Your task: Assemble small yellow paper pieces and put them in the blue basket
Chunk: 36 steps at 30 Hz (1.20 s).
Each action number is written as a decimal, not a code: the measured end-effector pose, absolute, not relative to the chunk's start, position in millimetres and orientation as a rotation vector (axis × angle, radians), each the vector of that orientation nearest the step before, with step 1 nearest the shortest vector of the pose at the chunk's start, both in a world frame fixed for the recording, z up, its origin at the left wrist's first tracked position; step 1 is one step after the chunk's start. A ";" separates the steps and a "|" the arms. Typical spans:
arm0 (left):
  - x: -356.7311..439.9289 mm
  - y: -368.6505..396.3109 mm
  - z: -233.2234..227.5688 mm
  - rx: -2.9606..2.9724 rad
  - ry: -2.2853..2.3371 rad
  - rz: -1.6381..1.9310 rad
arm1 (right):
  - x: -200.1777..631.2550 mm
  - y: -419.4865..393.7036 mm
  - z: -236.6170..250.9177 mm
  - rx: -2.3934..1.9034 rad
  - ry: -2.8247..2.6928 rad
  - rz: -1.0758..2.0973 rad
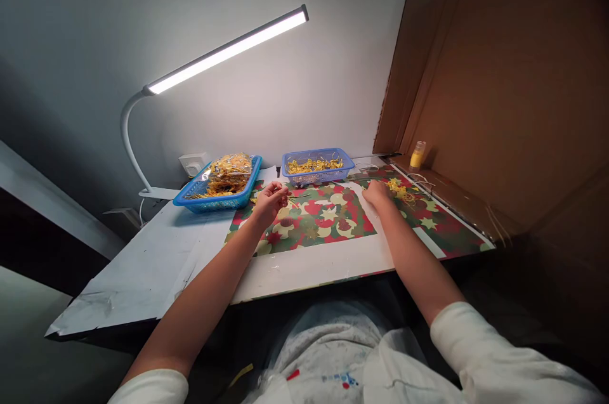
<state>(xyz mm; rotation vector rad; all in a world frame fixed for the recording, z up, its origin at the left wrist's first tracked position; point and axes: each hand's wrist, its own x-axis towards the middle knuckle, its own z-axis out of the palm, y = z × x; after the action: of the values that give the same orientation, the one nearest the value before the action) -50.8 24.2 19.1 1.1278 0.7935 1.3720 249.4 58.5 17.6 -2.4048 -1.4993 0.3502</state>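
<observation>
My left hand [271, 202] is raised over the patterned sheet, its fingers closed in a pinch. A thin, dark, wire-like piece [301, 195] shows just right of its fingertips; whether it is held is unclear. Small yellow bits show beside that hand. My right hand [377, 193] rests low over the sheet's right part with its fingers curled together, and what they grip, if anything, is hidden. Just right of it lies a small heap of yellow strands and pieces [402, 191]. Beyond both hands stands a purple-blue basket [318, 177] holding many gold-yellow pieces.
At the back left, a blue basket [216, 203] holds gold pieces and a clear plastic bag [233, 166]. A lit lamp [228, 52] arches over the table. A cardboard wall [499, 87] closes the right side, with a small yellow-filled bottle [417, 155] beside it.
</observation>
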 end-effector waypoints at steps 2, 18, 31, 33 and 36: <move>-52.9 22.9 24.2 1.129 0.802 1.383 | 239.5 56.4 17.3 -2.261 -1.542 0.242; -16.1 -17.1 22.4 2.050 1.023 1.374 | 126.8 -10.0 14.4 -0.561 -1.125 2.129; -0.8 -25.7 0.7 2.425 0.869 0.974 | 169.7 27.6 18.7 -0.674 -0.960 1.571; -1.7 -24.7 2.1 2.409 0.880 0.961 | 177.9 34.3 17.8 -0.718 -0.947 1.420; -3.1 -23.0 0.8 2.413 0.885 0.932 | 184.4 39.5 14.2 -0.768 -1.007 1.284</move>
<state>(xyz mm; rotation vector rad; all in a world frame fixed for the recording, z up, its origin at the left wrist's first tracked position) -3.1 -23.0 0.8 2.4127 0.8847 0.9319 184.4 39.5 14.2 -0.7683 -1.0065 1.2845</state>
